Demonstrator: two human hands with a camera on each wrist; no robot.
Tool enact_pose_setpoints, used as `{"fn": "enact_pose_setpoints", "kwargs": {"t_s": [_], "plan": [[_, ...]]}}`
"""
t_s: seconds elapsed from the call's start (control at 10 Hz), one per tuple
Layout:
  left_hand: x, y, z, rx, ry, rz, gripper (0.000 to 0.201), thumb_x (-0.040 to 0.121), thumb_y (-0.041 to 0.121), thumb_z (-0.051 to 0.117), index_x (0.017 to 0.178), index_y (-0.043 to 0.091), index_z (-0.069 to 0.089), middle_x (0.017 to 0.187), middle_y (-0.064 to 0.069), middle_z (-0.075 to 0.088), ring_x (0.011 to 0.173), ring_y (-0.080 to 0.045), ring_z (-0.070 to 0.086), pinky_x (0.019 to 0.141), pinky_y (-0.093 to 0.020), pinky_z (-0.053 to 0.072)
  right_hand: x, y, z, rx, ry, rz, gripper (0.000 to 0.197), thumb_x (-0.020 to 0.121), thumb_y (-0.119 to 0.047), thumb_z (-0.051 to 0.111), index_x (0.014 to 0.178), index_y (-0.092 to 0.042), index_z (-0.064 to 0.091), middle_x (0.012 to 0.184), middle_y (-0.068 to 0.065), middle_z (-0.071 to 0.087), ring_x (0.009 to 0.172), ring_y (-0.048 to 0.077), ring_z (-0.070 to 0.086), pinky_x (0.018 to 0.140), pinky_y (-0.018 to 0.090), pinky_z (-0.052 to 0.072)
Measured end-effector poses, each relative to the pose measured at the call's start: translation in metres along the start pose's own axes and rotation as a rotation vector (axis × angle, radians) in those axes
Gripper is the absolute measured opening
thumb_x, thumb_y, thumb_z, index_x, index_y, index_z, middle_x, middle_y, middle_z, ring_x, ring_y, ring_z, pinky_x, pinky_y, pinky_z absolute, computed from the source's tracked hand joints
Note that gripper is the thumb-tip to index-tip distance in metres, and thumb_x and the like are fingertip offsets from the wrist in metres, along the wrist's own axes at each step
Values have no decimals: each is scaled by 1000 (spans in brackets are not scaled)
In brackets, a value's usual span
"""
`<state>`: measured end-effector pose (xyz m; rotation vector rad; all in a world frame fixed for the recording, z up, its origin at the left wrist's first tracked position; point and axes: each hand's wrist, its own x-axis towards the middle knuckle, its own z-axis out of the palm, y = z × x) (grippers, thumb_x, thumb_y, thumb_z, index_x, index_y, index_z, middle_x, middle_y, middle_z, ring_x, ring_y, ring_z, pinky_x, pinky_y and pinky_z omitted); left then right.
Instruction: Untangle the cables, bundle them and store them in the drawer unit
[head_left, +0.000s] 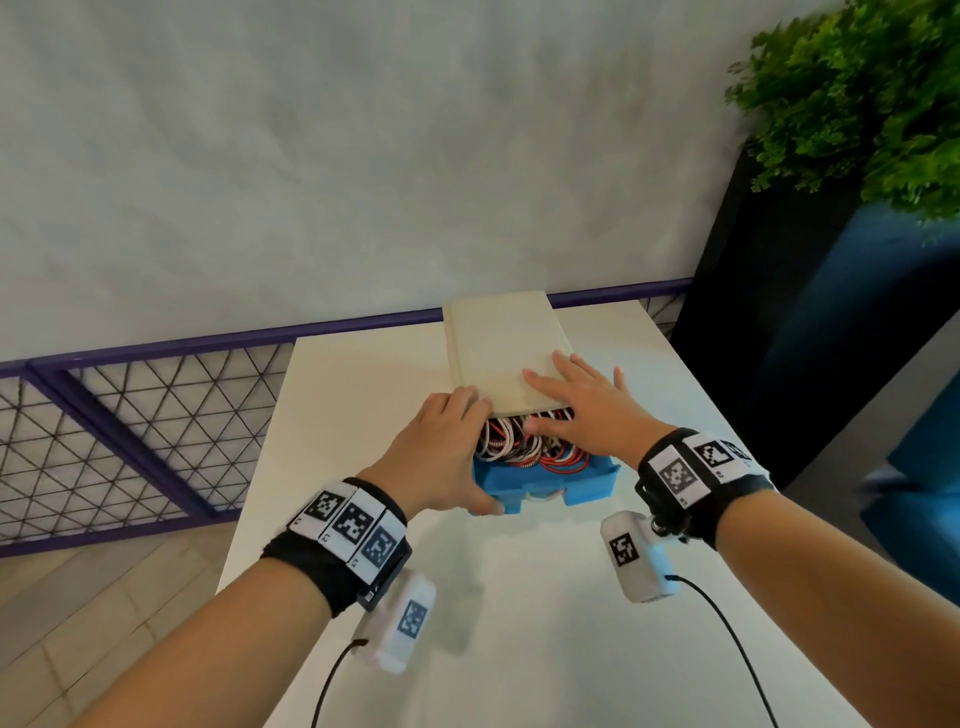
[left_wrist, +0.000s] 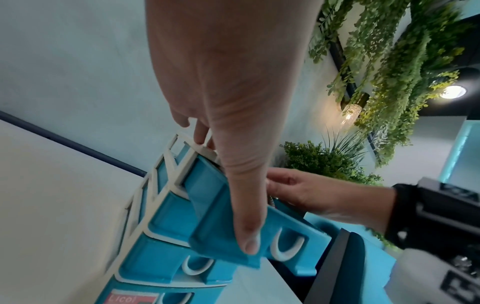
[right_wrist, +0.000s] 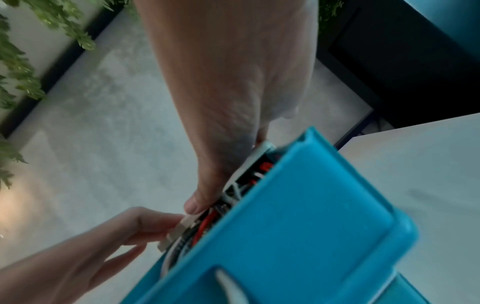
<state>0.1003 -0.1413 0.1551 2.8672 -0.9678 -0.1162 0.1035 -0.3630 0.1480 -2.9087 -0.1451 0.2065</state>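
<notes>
The drawer unit (head_left: 498, 353) has a cream top and stands at the far side of the white table. Its blue top drawer (head_left: 545, 480) is pulled partly out and holds coiled red and white cables (head_left: 530, 447). My left hand (head_left: 447, 447) grips the drawer's left front corner, thumb across the front and fingers curled onto the unit's top edge; the left wrist view shows that thumb (left_wrist: 244, 226) lying along the drawer (left_wrist: 207, 205). My right hand (head_left: 571, 400) lies flat on the unit's top, its thumb pressing down on the cables (right_wrist: 205, 224).
The white table (head_left: 519, 649) runs toward me from the unit. A purple railing with wire mesh (head_left: 130, 415) borders the left side. A green plant (head_left: 872, 104) in a dark planter stands at the right. Lower blue drawers with white handles (left_wrist: 197, 267) stay closed.
</notes>
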Motion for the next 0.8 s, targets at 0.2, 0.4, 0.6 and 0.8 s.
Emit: {"fn": "enact_pose_setpoints", "kwargs": {"t_s": [0.2,0.4,0.6,0.8], "plan": [[18,-1,5,62,231,-36,50,74,39,74,111,21,46,112,3,43,101,-22,43,63,-27,37,1,-6,-4,62,-38,30,61,92,-65,32,148,-46,18,163,1,0,149,21,-5,114,60,-3],[27,7,18,109,351,-116,39,73,22,75,102,17,48,103,-2,49,90,-25,47,53,-29,45,-3,-7,1,59,-12,29,60,94,-60,32,149,-44,14,163,2,-3,149,22,-8,114,60,-2],[21,-4,5,-76,219,-56,32,81,29,68,105,21,48,109,2,44,98,-21,43,74,-33,46,-2,-2,0,-4,-60,2,58,97,-53,36,150,-44,12,163,2,-2,149,23,-6,113,63,1],[-30,-40,3,-384,11,11,48,91,43,54,135,40,38,147,10,31,135,-4,30,113,-21,24,-45,14,-9,12,-96,-3,60,100,-43,37,150,-43,2,162,-6,-4,148,10,-4,117,52,-5]]}}
